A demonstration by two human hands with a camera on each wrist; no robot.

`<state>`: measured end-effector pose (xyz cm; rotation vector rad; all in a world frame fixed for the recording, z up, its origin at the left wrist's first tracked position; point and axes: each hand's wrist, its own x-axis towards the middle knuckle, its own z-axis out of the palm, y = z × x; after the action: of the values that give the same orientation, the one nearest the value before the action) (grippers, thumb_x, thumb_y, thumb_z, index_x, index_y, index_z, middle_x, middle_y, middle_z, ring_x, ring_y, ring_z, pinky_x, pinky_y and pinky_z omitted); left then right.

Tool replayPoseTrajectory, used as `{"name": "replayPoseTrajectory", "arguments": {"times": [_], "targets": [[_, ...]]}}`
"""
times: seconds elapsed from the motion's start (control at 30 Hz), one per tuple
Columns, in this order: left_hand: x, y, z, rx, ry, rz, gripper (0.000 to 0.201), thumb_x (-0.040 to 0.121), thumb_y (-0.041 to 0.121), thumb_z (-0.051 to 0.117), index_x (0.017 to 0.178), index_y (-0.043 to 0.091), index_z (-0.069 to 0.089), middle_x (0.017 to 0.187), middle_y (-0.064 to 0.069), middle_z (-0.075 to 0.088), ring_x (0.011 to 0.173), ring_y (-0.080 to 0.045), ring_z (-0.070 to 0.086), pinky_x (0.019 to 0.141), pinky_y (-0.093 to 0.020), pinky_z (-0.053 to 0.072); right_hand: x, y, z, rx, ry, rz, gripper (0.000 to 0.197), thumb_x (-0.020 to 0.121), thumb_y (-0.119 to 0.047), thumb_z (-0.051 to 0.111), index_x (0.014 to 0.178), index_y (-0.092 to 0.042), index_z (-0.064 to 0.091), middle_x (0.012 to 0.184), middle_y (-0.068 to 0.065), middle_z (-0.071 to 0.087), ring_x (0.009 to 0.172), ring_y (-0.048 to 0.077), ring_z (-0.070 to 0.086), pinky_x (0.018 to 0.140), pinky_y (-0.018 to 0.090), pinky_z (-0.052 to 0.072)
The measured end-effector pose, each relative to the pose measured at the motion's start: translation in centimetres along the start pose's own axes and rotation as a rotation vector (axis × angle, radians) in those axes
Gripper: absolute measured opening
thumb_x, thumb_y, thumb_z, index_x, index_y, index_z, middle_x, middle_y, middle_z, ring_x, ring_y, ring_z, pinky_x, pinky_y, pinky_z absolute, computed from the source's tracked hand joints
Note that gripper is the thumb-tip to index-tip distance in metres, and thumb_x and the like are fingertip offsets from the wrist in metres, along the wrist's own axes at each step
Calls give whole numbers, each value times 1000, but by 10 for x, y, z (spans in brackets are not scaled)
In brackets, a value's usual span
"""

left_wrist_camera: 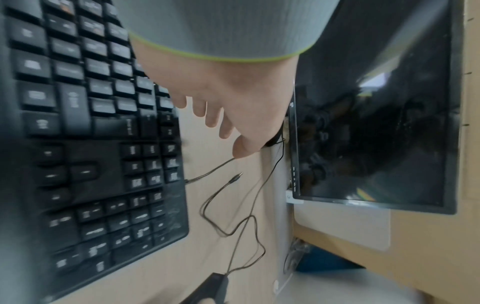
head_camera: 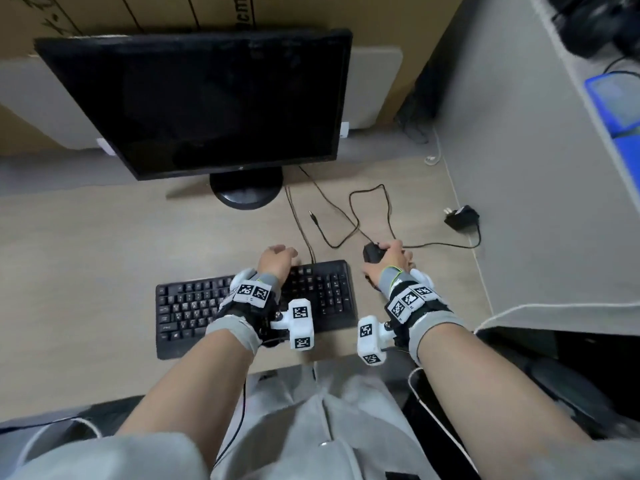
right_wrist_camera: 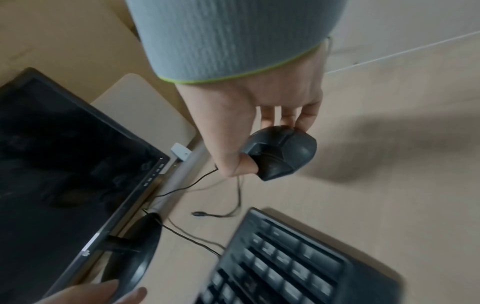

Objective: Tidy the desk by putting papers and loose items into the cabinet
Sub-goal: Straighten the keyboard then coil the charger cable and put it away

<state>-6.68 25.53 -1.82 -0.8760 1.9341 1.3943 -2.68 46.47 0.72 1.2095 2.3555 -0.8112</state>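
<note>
keyboard (head_camera: 256, 303) partly hidden under left hand (head_camera: 277, 259), key legends blurred, mouse (head_camera: 372, 252) partly covered by right hand (head_camera: 391, 259)

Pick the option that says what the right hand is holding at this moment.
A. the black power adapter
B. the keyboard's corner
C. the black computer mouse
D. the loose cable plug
C: the right hand has its thumb and fingers curled round the black computer mouse, off the desk in the right wrist view, while the power adapter lies apart near the partition.

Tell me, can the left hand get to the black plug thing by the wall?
Probably not easily: the left hand sits over the keyboard, and the right hand holding the mouse lies between it and the charger.
</note>
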Motion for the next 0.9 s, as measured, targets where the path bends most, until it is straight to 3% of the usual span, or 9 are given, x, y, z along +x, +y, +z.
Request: {"name": "replayPoseTrajectory", "arguments": {"times": [0.1, 0.2, 0.27, 0.57, 0.63, 0.73, 0.8, 0.9], "targets": [[-11, -23, 1, 15, -3, 13, 46, 89, 21, 64, 133, 8, 57, 133, -11, 60, 124, -27, 54, 105, -28, 39, -14, 36, 12, -10, 14, 85, 60, 66, -22, 76, 116, -19, 44, 128, 12, 40, 117, 35, 42, 107, 41, 35], [-22, -42, -1, 20, -7, -1, 46, 90, 21, 64, 133, 6, 57, 132, -10, 60, 123, -26, 55, 105, -28, 39, -19, 67, 19, -24, 27, 163, 70, 65, -24, 78, 123, -16, 40, 130, 14, 37, 117, 38, 44, 106, 43, 37], [-23, -48, -1, 19, 6, -5, 46, 89, 22, 65, 132, 6, 58, 131, -9, 61, 122, -26, 55, 109, -34, 39, -14, 72, 22, -13, 36, 190, 75, 66, -24, 80, 127, -16, 37, 130, 14, 35, 118, 38, 43, 106, 43, 38], [-22, -37, 35, -23, 127, 7, 47, 89, 21, 62, 134, 9, 56, 132, -6, 60, 123, -23, 55, 111, -38, 39, 45, 72, 34, -80, -46, 47, 74, 65, -11, 80, 127, -21, 39, 138, 9, 33, 129, 31, 31, 109, 37, 28], [-21, -33, 45, -19, 154, -5, 46, 89, 21, 62, 133, 11, 57, 132, -6, 60, 123, -23, 55, 112, -38, 38, 52, 76, 29, -81, -63, 53, 82, 66, -10, 78, 134, -23, 35, 143, 9, 30, 133, 31, 28, 112, 37, 25], [-24, -21, 62, 27, 196, -19, 49, 83, 25, 64, 131, 16, 56, 130, -5, 61, 122, -26, 54, 110, -40, 39, 53, 76, 10, -18, -137, 59, 100, 66, -20, 84, 146, -25, 24, 149, 8, 22, 139, 28, 22, 115, 37, 20], [-26, -3, 77, 52, 228, -12, 49, 80, 27, 64, 128, 17, 57, 128, -8, 62, 121, -29, 54, 108, -41, 40, 57, 67, -16, 68, -56, 70, 102, 62, -34, 84, 146, -22, 27, 147, 9, 26, 137, 30, 26, 113, 42, 24], [-26, 26, 103, 38, 188, 37, 42, 84, 21, 63, 126, 13, 59, 126, -10, 63, 117, -28, 57, 103, -35, 43, 82, 50, -64, 117, 305, 58, 80, 64, -40, 77, 131, -16, 40, 133, 12, 42, 122, 32, 39, 97, 41, 34]]}}
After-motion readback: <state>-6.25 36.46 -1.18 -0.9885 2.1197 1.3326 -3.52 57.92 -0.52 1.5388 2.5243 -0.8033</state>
